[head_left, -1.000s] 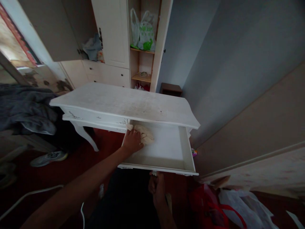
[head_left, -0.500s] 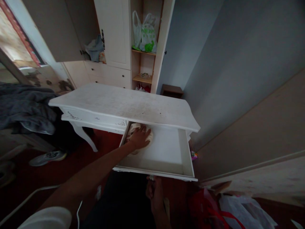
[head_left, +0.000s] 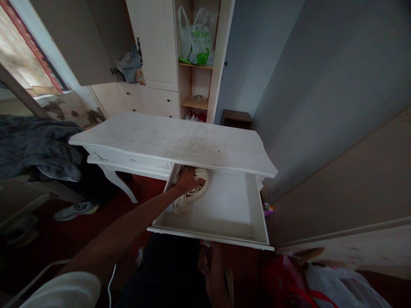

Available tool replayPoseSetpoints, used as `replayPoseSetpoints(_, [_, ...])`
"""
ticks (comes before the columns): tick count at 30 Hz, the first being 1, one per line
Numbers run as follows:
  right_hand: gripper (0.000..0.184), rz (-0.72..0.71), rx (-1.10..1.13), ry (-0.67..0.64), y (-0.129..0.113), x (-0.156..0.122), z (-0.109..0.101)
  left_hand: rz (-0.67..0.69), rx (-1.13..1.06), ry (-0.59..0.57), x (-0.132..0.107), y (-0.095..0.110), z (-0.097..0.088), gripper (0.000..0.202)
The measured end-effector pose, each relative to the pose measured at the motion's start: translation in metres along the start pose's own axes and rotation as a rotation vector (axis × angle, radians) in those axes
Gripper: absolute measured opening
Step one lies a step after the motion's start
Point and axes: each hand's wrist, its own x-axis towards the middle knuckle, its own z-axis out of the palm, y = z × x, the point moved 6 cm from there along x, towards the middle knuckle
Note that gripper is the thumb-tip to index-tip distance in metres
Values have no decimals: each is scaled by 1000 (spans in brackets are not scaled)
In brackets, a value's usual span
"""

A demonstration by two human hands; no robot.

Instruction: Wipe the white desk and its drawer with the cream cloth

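A white table (head_left: 167, 139) stands in front of me with its right drawer (head_left: 224, 209) pulled out. My left hand (head_left: 188, 179) reaches deep into the drawer's back left corner and presses down on a crumpled cream cloth (head_left: 192, 194), fingers closed over it. My right hand (head_left: 210, 261) sits just below the drawer's front edge, fingers curled around what looks like the drawer's handle; the grip is dim and partly hidden.
A cream wardrobe (head_left: 154, 51) with open shelves and plastic bags (head_left: 195, 40) stands behind the table. Dark clothes (head_left: 38, 145) are heaped at the left, a shoe (head_left: 75, 210) lies on the red floor. A red bag (head_left: 282, 282) and white plastic lie at lower right beside the wall.
My left hand has pushed the cloth from the drawer's left side further back under the tabletop. The drawer has come out a little more. My right hand stays under the drawer front.
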Motion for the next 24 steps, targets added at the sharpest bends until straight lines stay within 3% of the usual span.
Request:
replayPoseSetpoints(3, [54, 29, 16, 9, -1, -2, 1, 46, -14, -25, 6, -4, -1, 69])
replayPoseSetpoints(7, [50, 24, 27, 8, -1, -3, 1, 363, 34, -137, -13, 17, 0, 66])
replayPoseSetpoints(8, [50, 20, 31, 5, -2, -3, 1, 389, 33, -132, -20, 21, -2, 60])
replayPoseSetpoints(13, [49, 38, 20, -3, -4, -4, 2, 99, -113, 79, -42, 20, -20, 55])
replayPoseSetpoints(16, [48, 29, 2, -11, -5, -5, 2, -93, -168, 32, -35, 10, -17, 56])
replayPoseSetpoints(19, [46, 7, -22, -21, -4, -5, 2, -277, -117, -55, -21, -4, -5, 82])
replayPoseSetpoints(21, [45, -2, -34, -19, -3, -4, 0, -334, -84, -77, -14, -9, 4, 97])
replayPoseSetpoints(24, [44, -9, -44, -14, -2, -3, -1, -320, 7, 2, -8, -8, 12, 94])
